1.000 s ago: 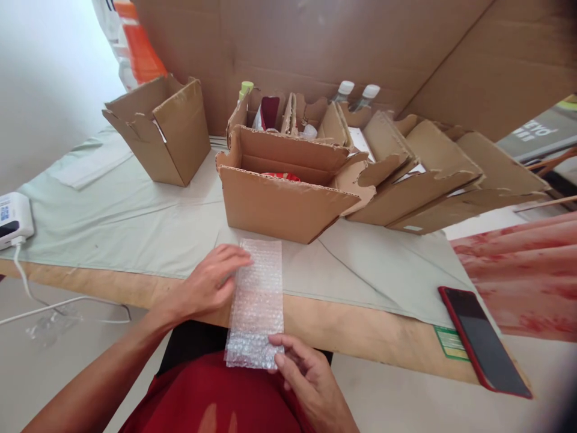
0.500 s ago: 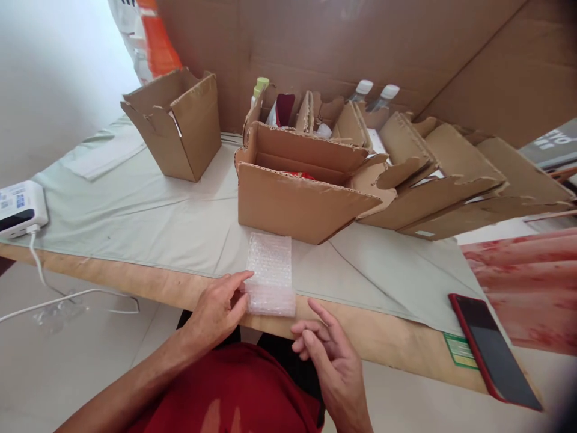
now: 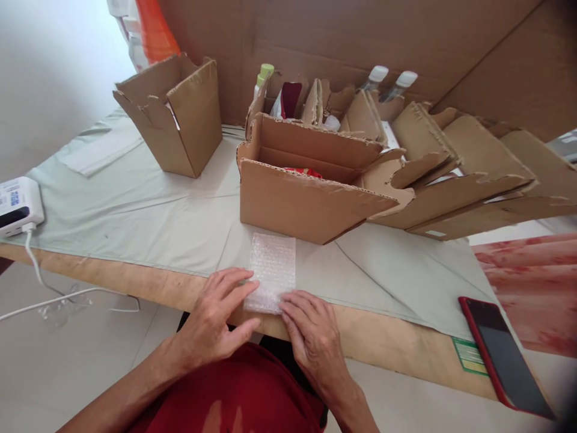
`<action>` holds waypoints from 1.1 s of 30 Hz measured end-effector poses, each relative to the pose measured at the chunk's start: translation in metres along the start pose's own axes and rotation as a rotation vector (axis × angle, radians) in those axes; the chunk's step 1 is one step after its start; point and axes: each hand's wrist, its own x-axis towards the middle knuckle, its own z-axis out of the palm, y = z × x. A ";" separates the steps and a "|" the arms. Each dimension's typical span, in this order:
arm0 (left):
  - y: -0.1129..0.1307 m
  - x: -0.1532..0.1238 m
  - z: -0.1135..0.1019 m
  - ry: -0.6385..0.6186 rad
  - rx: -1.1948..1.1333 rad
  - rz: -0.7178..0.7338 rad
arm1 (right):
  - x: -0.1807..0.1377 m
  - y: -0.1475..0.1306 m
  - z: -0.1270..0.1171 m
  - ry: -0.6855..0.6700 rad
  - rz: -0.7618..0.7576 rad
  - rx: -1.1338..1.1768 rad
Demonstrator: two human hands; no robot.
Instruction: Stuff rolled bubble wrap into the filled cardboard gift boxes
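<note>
A rectangular piece of clear bubble wrap lies flat at the table's near edge, partly over the wooden rim. My left hand is at its left side, fingers spread and fingertips on the left margin; the thumb stays apart, pointing right. At the near right corner, my right hand has its fingers together over the wrap, thumb close below them, pinching that corner. What lies under the right fingertips is hidden.
Behind the wrap stands an open cardboard box with something red inside. More cardboard bins extend right, with white-capped bottles behind. Another box stands left. A red-cased phone lies right; a white device with a cable sits left.
My right hand has moved left and turned palm down onto the wrap's near right corner. My left fingers have spread a little further over the left margin. The wrap's near end looks flatter.
</note>
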 end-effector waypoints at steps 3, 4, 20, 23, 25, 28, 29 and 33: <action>0.001 0.001 -0.001 -0.072 0.005 0.058 | 0.007 0.003 -0.004 -0.033 0.034 0.126; 0.001 0.003 0.001 -0.069 0.004 0.039 | 0.009 0.004 -0.005 -0.035 0.054 0.140; -0.006 0.017 0.003 -0.048 0.093 -0.024 | 0.029 0.020 -0.001 -0.102 -0.066 0.022; -0.005 0.015 -0.003 -0.082 0.036 -0.005 | 0.029 0.019 -0.008 -0.152 -0.013 0.118; -0.009 0.018 -0.001 -0.068 0.034 -0.063 | 0.028 0.017 -0.011 -0.102 0.013 0.078; -0.018 0.027 0.007 -0.060 0.106 -0.124 | 0.028 0.014 -0.011 -0.050 -0.005 -0.050; -0.021 0.029 0.009 -0.056 0.137 -0.131 | 0.030 0.014 -0.009 -0.071 -0.026 -0.086; -0.022 0.025 0.007 0.029 0.127 -0.200 | 0.042 0.021 0.004 -0.126 -0.086 -0.138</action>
